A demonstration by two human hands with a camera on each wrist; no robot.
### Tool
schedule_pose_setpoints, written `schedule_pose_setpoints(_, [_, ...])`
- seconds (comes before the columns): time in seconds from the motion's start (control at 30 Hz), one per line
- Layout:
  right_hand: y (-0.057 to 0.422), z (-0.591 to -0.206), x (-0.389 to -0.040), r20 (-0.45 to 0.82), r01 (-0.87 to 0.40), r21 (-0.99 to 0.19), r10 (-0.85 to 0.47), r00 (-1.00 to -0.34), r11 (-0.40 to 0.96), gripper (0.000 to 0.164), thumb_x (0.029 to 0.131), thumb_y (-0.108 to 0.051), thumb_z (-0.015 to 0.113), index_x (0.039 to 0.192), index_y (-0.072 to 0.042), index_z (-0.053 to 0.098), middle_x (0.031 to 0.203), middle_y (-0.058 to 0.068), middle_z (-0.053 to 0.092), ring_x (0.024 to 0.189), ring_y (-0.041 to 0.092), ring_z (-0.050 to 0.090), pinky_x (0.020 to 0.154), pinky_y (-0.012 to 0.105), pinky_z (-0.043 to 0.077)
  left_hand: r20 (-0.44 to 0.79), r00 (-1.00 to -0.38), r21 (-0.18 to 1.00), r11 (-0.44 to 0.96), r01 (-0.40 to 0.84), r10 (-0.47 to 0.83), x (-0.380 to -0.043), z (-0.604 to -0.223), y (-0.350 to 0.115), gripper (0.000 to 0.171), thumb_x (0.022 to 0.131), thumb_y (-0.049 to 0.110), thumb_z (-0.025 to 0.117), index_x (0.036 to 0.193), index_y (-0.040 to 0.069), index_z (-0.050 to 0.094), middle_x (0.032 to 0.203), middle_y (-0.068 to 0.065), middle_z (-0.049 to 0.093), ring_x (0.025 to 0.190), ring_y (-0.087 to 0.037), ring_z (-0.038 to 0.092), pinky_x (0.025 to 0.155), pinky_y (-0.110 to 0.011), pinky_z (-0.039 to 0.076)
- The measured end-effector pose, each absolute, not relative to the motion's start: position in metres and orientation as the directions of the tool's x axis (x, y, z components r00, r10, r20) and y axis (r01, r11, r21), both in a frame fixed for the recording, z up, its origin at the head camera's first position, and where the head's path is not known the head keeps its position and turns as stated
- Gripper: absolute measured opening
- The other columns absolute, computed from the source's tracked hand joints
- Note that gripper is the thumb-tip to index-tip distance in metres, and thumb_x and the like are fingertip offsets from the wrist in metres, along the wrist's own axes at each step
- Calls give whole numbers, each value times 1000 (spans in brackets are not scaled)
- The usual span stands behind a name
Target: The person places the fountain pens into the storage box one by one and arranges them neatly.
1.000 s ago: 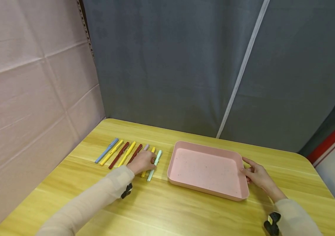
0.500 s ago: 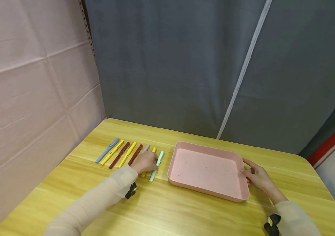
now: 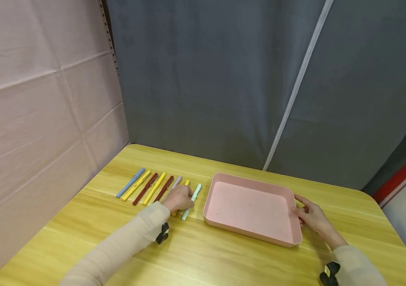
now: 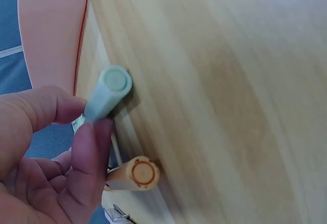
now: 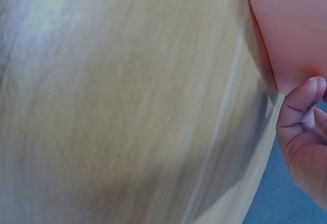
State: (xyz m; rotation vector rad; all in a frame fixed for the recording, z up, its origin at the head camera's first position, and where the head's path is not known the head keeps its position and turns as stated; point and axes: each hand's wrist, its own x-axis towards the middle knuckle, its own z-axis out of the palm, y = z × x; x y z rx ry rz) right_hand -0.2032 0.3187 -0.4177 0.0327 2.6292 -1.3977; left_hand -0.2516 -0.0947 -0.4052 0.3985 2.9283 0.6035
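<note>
Wood-grain worktop (image 3: 224,260) below, the mint-green clip pen (image 3: 196,192), at the row's right end, is now pinched by the left hand (image 3: 180,198) and slightly farther from the yellow pen (image 3: 187,183) than a second ago, so seemingly secured; the right hand (image 3: 314,218) grips the pink tray (image 3: 253,212).

One table (image 3: 231,262), yellow wood-grain, rounded at the far corners, stood before me, light gleaming on it; behind hung one dark grey curtain (image 3: 203,79) with a pale slanting strip (image 3: 298,83); leftward, one creased pinkish cloth (image 3: 27,119); rightward, one red band (image 3: 403,176)
</note>
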Motion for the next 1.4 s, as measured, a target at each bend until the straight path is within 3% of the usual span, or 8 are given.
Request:
schedule_pose_setpoints(0.2, [319, -418, -203, -158, 103, -825, -50, -986, 556, 61, 97, -12, 51, 145, 9, 19, 75, 3, 50, 58, 8, 49, 52, 21, 46, -68, -961, 423, 880, 216, 268, -252, -406, -94, 19, 74, 10, 71, 58, 11, 60, 48, 5, 48, 52, -12, 44, 118, -36, 4])
schedule_pose_setpoints(0.3, [319, -418, -204, -154, 100, -824, -51, -987, 558, 61, 97, -12, 51, 145, 8, 20, 75, 4, 50, 59, 8, 49, 52, 22, 47, -52, -969, 466, 864, 192, 243, -253, -403, -94, 11, 74, 9, 70, 66, 8, 63, 52, 3, 52, 55, -13, 47, 115, -37, 19])
schedule_pose_setpoints(0.37, [320, -417, -204, -150, 96, -823, -53, -987, 560, 61, 97, -12, 51, 145, 9, 20, 76, 4, 50, 59, 8, 49, 53, 22, 47, -36, -975, 500, 849, 171, 217, -253, -400, -93, 6, 74, 9, 70, 75, 5, 67, 59, 1, 55, 62, -15, 51, 105, -36, 35])
schedule_pose_setpoints(0.43, [320, -417, -204, -149, 95, -823, -51, -987, 560, 61, 97, -12, 51, 145, 8, 20, 76, 4, 50, 59, 8, 49, 53, 22, 47, -28, -981, 546, 825, 146, 192, -254, -397, -93, 17, 74, 9, 69, 89, 2, 69, 66, -1, 59, 68, -16, 53, 85, -34, 46])
schedule_pose_setpoints(0.53, [320, -416, -204, -149, 93, -821, -55, -987, 564, 62, 97, -14, 51, 144, 9, 20, 76, 4, 50, 60, 9, 50, 53, 22, 47, -52, -987, 627, 774, 87, 153, -255, -392, -93, 31, 74, 9, 67, 104, -1, 67, 76, -3, 61, 72, -15, 54, 63, -26, 46])
schedule_pose_setpoints(0.63, [320, -416, -204, -153, 96, -820, -54, -987, 565, 62, 97, -14, 52, 144, 9, 20, 76, 4, 50, 60, 9, 50, 53, 22, 47, -76, -990, 699, 714, 35, 122, -257, -388, -92, 35, 75, 9, 66, 109, -1, 66, 80, -3, 63, 66, -13, 54, 56, -21, 44])
schedule_pose_setpoints(1.23, [319, -414, -203, -142, 90, -829, -53, -988, 551, 61, 97, -12, 50, 146, 7, 18, 76, 5, 49, 59, 9, 49, 53, 22, 47, -121, -974, 869, 494, -11, 191, -254, -365, -62, 42, 83, 9, 61, 123, 0, 54, 87, -4, 63, 65, -10, 56, 55, -19, 43])
schedule_pose_setpoints(1.4, [318, -415, -202, -128, 79, -833, -51, -990, 547, 61, 97, -12, 50, 146, 6, 18, 74, 4, 48, 58, 8, 48, 52, 21, 46, -119, -964, 904, 428, -6, 237, -253, -363, -39, 38, 86, 7, 62, 122, -2, 54, 88, -7, 64, 67, -11, 59, 58, -20, 50])
